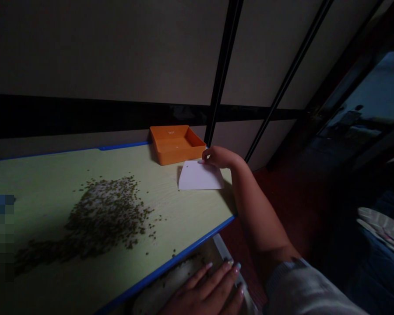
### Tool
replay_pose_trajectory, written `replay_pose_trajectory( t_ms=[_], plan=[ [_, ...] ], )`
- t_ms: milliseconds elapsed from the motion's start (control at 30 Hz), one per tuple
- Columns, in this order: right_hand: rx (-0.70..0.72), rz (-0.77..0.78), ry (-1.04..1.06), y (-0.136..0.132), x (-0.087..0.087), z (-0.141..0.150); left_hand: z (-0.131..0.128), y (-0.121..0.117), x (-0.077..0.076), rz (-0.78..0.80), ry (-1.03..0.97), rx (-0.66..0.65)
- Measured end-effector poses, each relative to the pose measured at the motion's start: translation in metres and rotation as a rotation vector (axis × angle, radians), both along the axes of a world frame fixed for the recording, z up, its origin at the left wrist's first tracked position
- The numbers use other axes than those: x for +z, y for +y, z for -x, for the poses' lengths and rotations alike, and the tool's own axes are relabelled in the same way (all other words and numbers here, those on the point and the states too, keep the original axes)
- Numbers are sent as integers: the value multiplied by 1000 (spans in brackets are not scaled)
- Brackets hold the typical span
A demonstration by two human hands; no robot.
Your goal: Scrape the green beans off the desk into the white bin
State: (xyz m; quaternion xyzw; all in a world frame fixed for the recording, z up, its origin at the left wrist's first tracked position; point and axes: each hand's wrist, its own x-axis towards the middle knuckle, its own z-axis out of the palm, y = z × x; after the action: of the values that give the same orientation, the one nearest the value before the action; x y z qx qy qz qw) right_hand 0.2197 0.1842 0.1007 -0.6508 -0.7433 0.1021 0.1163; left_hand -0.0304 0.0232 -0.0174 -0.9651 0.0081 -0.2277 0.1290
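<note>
Nearest the camera, the left hand (205, 291) lies back upward with its fingers stretched out and slightly apart, over a pale tray (220, 247) below the near edge of the table (170, 201); a few dark specks show inside it. To the right, a grey sleeve (311, 288) leads to the right arm, which reaches across the table's right end. On the table, a broad, loose heap of small dark bits (107, 214) spreads over the left and middle, with stray ones around it. Farther back, the right hand (219, 156) pinches the far edge of a white card (200, 176) between thumb and fingertips; the card is just in front of an orange box (180, 155), apart from the heap. The step in hand seems to be handling this card, and moving it would call for a firm pinch and a path clear of the box's wall. Behind stands a dark-striped cupboard (118, 57). The left thumb and palm are hidden, so I can't tell whether that hand grips the tray, which the frame cuts off. Whether the card lies flat or tilts is unclear, a pixelated patch covers the left edge, and the doorway (374, 87) is dim.
</note>
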Motion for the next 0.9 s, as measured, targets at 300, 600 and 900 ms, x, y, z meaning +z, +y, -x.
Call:
replay_pose_trajectory(
  t_ms=[300,600,900],
  plan=[
    [99,21,41,-2,0,8,1,-1,3,15,16,11],
    [221,162,67,-4,-1,16,2,-2,4,36,33,16],
    [333,325,64,-7,1,13,1,-3,3,32,14,23]
  ],
)
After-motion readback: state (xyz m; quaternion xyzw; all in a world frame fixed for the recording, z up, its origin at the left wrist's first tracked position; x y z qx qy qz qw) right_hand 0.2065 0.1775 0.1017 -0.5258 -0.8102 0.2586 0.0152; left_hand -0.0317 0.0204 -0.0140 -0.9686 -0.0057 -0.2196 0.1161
